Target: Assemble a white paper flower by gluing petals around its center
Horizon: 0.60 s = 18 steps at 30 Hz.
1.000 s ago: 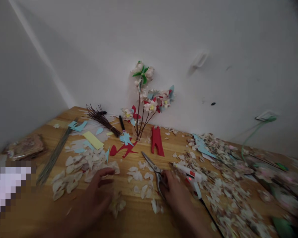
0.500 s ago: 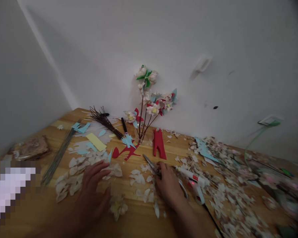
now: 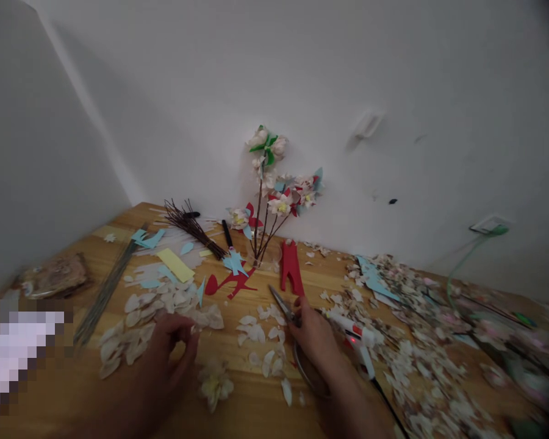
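My right hand (image 3: 315,332) is closed on a pair of scissors (image 3: 281,303). The blades point up and left over the wood, and one handle loop shows below the palm. My left hand (image 3: 171,347) is curled beside a pile of pale petals (image 3: 158,302), thumb and forefinger tips brought together. Whatever lies in that pinch is too small to make out. Between the hands, a cream artificial flower (image 3: 215,385) with a yellowish centre rests on the table (image 3: 244,414). Loose petals (image 3: 251,331) lie scattered just left of the scissors.
At the back, artificial blossoms (image 3: 281,204) stand on brown stems. Red paper (image 3: 290,268) lies before them. A glue gun (image 3: 359,338) with a lit red light sits right of my hand, near heaped petals (image 3: 416,360). Thin wires (image 3: 107,286) and bundled twigs (image 3: 194,228) lie left.
My left hand's spread fingers have curled into a pinch. My right hand has shifted its hold on the scissors, and their handle loop has swung lower beneath the palm.
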Each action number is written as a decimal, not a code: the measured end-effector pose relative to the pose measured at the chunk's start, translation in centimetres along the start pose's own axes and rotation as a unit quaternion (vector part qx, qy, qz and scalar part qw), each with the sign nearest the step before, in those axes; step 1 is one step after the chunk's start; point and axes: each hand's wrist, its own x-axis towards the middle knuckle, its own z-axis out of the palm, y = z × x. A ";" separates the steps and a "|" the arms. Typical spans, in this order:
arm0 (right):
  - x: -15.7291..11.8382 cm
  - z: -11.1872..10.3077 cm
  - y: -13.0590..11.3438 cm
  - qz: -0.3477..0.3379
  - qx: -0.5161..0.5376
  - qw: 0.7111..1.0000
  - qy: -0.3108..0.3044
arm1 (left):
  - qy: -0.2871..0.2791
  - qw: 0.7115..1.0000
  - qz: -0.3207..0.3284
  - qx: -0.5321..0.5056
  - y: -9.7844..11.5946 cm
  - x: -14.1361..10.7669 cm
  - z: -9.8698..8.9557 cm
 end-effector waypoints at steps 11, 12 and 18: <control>0.1 1.4 -2.9 -0.143 0.143 0.979 -0.013 | -0.040 0.998 0.024 0.034 -0.6 -0.1 -0.4; 0.2 1.6 -3.0 -0.139 0.169 0.976 -0.014 | -0.040 0.999 0.018 0.027 -0.6 -0.2 -0.4; 0.5 2.2 -2.9 -0.054 0.396 0.916 -0.022 | -0.037 0.999 0.020 0.006 -0.7 -0.5 -0.3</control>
